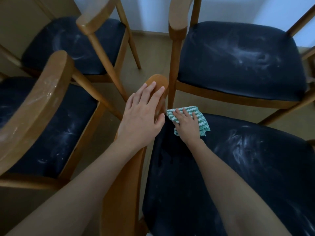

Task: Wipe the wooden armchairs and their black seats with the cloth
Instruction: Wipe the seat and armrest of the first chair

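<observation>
The fingers (185, 112) of the right hand (186, 125) are being held straight and slightly apart, pressed flat onto the cloth (203, 125), which is lying on the far left corner of the nearest seat (238, 167), just beside the armrest (158, 80). The fingers (150, 89) of the left hand (141, 114) are likewise being kept straight and a little spread, laid along the rounded end of that wooden armrest, with nothing being gripped. One cloth is being shown: folded, banded in green and white zigzags, with a green stitched edge. Four wooden armchairs (34, 108) are being seen, each with one black seat: the nearest seat under the right forearm, a second seat (238, 62) beyond it, a third seat (71, 48) at far left, and a fourth seat (51, 125) at near left. All four are being shown streaked with whitish dust, and a darker patch (165, 150) is lying beside the cloth. Pale flooring (150, 53) is showing between the chairs.
</observation>
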Demonstrator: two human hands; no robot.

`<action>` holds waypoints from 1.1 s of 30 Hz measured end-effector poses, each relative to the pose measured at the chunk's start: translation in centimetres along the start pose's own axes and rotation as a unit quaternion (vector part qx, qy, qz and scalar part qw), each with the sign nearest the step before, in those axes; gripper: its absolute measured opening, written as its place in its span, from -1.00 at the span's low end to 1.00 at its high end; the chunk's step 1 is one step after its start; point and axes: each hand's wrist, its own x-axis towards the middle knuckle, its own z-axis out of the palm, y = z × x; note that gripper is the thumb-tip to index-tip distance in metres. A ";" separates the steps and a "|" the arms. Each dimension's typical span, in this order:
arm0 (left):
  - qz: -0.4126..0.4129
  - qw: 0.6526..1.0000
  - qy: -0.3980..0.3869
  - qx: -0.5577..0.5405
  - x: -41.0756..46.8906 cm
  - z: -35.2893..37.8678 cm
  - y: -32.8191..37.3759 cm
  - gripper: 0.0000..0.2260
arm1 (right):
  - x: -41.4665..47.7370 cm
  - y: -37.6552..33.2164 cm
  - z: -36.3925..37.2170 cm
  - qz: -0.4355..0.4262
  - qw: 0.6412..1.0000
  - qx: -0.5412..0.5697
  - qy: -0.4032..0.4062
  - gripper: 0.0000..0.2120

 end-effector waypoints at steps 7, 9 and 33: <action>0.007 0.999 -0.028 0.019 -0.2 -0.2 0.1 -0.39 | -2.1 0.0 -0.5 -0.038 0.995 0.086 -0.028 -0.63; 0.013 0.999 -0.041 0.029 -0.2 -0.3 0.0 -0.37 | -3.4 -0.5 -0.5 -0.045 0.993 0.102 -0.049 -0.63; -0.009 0.998 -0.051 0.026 -11.9 -1.0 1.3 -0.35 | -24.9 -5.3 2.0 0.011 0.899 0.377 -0.222 -0.74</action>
